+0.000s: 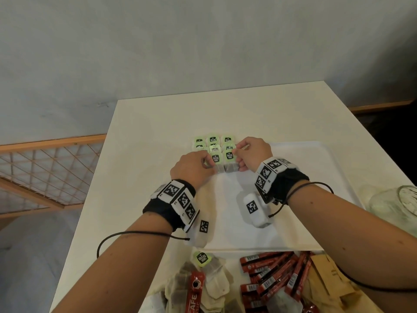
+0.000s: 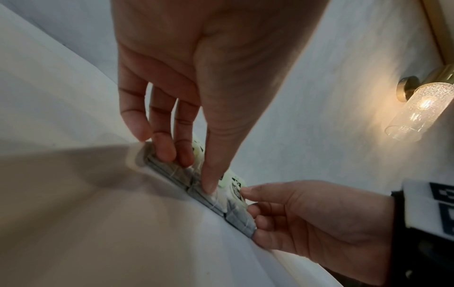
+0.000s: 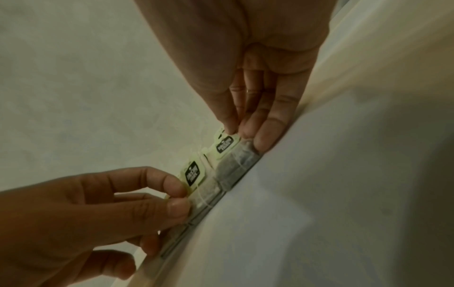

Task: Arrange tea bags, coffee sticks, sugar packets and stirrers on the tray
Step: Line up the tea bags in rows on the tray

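Observation:
Several tea bags with green tags lie in neat rows at the far left corner of the white tray. My left hand is at the left of the front row. Its thumb and fingers pinch a front tea bag at its edge. My right hand is at the right end of the row, and its thumb and fingers hold the right front tea bag by tag and pouch. The left front bag is mostly hidden under my left hand.
Near me, off the tray, lie loose tea bags, red coffee sticks and brown paper packets. A glass jar stands at the right edge. A wooden lattice rail runs left of the table.

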Demonstrator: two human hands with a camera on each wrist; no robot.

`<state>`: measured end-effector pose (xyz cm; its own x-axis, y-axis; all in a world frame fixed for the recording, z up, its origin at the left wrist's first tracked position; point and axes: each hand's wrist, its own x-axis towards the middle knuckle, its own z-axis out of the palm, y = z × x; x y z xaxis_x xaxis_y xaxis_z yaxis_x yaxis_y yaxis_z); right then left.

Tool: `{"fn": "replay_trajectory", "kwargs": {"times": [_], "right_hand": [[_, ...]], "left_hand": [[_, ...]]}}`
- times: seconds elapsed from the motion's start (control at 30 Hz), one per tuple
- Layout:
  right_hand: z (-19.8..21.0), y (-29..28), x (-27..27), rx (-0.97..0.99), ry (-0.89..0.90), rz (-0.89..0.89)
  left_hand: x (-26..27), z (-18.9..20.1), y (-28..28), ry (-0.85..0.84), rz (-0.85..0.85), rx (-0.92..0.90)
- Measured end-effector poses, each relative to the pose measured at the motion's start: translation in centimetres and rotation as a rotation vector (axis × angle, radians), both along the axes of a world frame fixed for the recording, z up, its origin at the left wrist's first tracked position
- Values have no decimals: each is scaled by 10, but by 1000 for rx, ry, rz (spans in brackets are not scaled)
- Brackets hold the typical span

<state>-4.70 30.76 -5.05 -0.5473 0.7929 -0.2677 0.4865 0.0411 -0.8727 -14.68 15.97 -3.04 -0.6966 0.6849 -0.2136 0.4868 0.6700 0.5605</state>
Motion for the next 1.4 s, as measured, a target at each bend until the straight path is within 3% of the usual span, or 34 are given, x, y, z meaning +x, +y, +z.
{"fn": "replay_trajectory", "kwargs": {"times": [0.33,0.47,0.6,0.8,0.93,1.1,1.23,1.4], "right_hand": [[-1,-3,6,1,-21,5],[19,-8,20,62,-64,23],[34,-27,57,59,20,45],[21,-93,146,28,64,304],[7,-119,177,81,-4,381],[11,-147,178,-22,-15,460],[13,-165,166,-145,-63,429],[16,-176,158,-104,-190,336]], "left_hand": [[-3,1,4,30,-35,-63],[2,16,-5,32,-91,-54],[20,40,-33,-13,-163,-22],[66,62,-103,-112,-281,-142],[93,60,-144,-94,-260,-209],[120,44,-169,-111,-165,-354],[135,33,-171,-139,-110,-269],[149,23,-166,-206,-103,-147]]}}
